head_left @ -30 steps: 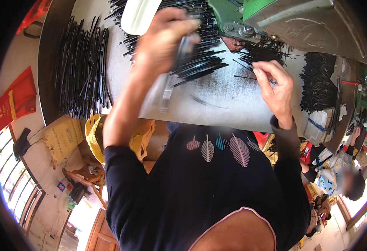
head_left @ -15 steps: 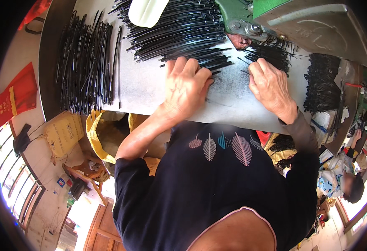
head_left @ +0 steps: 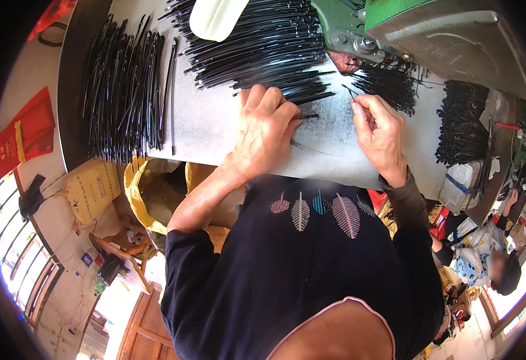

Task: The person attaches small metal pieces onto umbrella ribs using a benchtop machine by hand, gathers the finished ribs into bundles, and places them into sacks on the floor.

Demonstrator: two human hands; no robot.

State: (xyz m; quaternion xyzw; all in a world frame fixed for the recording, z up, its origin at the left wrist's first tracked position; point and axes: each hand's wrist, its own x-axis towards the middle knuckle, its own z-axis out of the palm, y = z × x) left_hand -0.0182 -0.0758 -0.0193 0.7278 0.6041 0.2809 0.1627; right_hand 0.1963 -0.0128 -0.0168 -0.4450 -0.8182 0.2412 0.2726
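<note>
My left hand [head_left: 267,129] lies knuckles-up on the grey table [head_left: 209,129], its fingers curled over a short black rod [head_left: 308,116] that sticks out past the fingertips. My right hand [head_left: 381,133], in a dark sleeve, is a little to the right. Its thumb and forefinger pinch the end of a thin black rod [head_left: 351,94]. Just beyond both hands lies a big heap of long black rods [head_left: 263,48]. A smaller heap of short rods [head_left: 389,84] sits by the right hand's fingertips.
A green metal machine [head_left: 437,30] stands at the table's far right. A white scoop-shaped object [head_left: 215,18] rests on the rod heap. More rods lie at the left [head_left: 125,90] and far right [head_left: 461,120]. Yellow sacks [head_left: 149,192] sit under the table. Another person [head_left: 494,267] sits lower right.
My left hand, raised with a bundle of rods a second ago, has come down flat onto the table. My right hand has shifted slightly left and stays pinched.
</note>
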